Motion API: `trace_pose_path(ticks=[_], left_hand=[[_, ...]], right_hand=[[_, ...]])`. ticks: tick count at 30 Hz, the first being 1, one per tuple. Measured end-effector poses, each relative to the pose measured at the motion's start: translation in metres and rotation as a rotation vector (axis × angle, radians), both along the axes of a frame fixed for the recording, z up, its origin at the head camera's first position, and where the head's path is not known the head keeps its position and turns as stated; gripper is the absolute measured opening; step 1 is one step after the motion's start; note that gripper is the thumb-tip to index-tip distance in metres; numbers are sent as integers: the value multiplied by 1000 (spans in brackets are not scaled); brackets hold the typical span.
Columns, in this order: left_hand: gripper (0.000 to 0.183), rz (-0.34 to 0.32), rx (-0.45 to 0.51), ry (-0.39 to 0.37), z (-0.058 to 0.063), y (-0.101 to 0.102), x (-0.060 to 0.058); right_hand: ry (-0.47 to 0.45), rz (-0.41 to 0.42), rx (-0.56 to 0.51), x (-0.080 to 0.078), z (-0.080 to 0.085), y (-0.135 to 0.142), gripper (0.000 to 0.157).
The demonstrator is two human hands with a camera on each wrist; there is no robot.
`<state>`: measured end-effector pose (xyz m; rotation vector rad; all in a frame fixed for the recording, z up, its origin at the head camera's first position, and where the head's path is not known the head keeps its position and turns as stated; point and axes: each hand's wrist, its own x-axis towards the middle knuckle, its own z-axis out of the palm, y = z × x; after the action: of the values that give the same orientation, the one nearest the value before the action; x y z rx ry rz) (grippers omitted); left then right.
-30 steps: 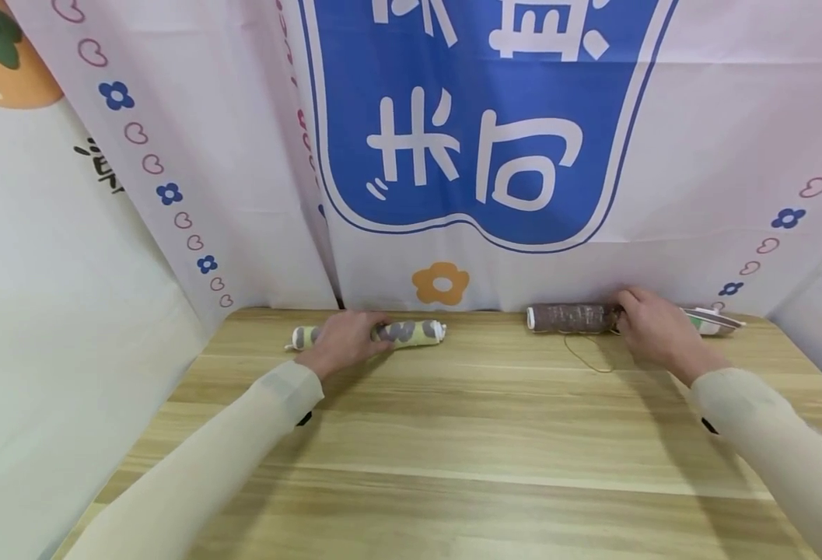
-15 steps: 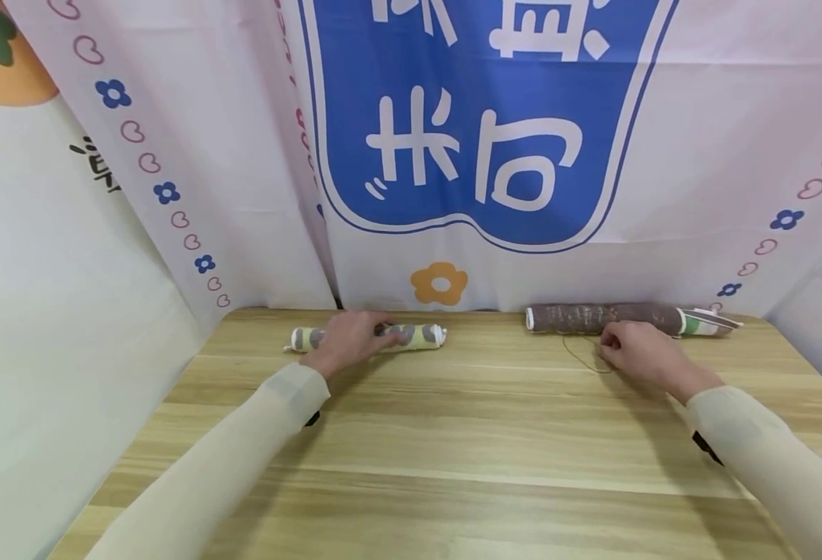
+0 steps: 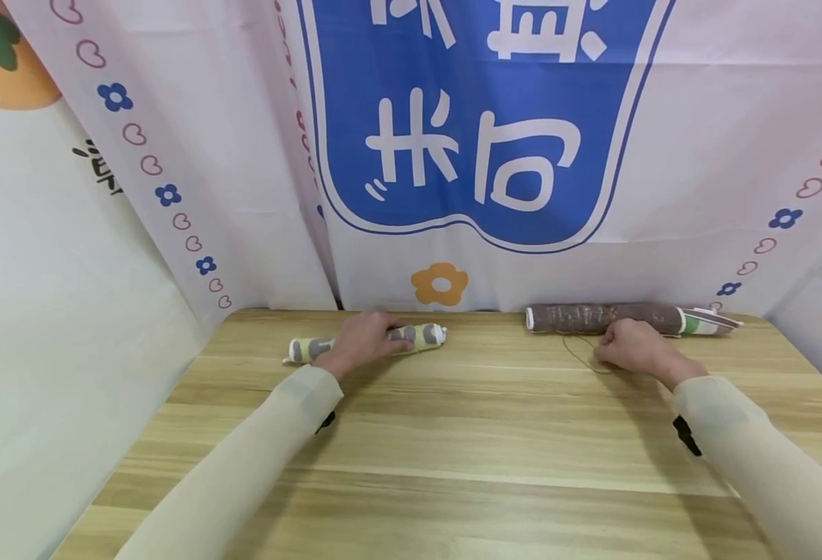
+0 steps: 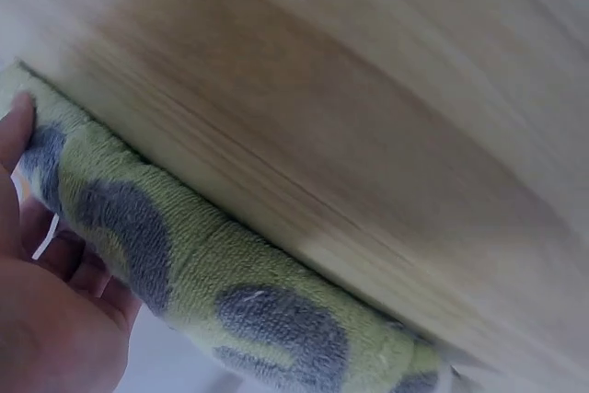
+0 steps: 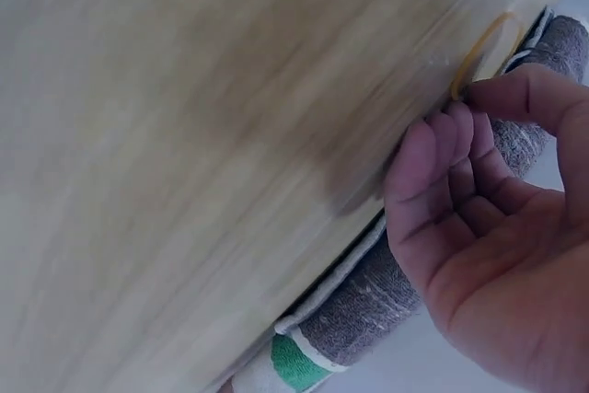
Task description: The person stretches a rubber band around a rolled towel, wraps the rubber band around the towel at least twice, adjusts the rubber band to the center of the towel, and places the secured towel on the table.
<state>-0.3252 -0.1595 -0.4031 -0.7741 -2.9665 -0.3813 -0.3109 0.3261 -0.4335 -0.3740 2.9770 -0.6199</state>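
My left hand [image 3: 363,344] holds a rolled terry towel [image 3: 421,336], yellow-green with grey patches, near the table's back edge. In the left wrist view the thumb lies on one side of the towel and the other fingers reach behind it. Farther right, a brown rolled towel [image 3: 571,318] with a green and white end lies along the back edge. In front of it my right hand [image 3: 636,347] pinches a thin yellow rubber band [image 5: 467,60] between thumb and fingertips. Part of the band's loop rests on the wood; the hand hides the rest.
A wood-grain table [image 3: 466,443] spreads in front of me. Behind it hangs a white cloth [image 3: 697,194] with a blue printed panel, which meets the table's back edge. More pale cloth [image 3: 68,311] closes off the left side.
My right hand has come off the brown towel, moved towards me and taken the rubber band. My left hand has slid slightly right, and the yellow-green towel's left end has shifted a little nearer.
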Motion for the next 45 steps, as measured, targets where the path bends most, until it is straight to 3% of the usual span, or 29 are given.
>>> trace_pose_path(ticks=[4, 9, 16, 24, 30, 36, 45], left_hand=[[42, 21, 16, -19, 0, 3, 0], [40, 47, 40, -42, 1, 5, 1], [39, 79, 124, -77, 5, 7, 7], [34, 49, 285, -50, 11, 4, 14], [33, 28, 361, -18, 17, 6, 22], [29, -6, 424, -42, 22, 14, 29], [27, -70, 534, -116, 30, 32, 39]], right_hand=[[-41, -25, -75, 12, 16, -11, 26], [-91, -5, -144, 27, 35, -24, 13], [0, 17, -90, 34, 43, -34, 16], [71, 3, -34, 41, 48, -47, 8], [87, -53, -173, 48, 54, -68, 18], [71, -91, -352, 56, 64, -95, 25], [118, -94, -454, 63, 69, -119, 21]])
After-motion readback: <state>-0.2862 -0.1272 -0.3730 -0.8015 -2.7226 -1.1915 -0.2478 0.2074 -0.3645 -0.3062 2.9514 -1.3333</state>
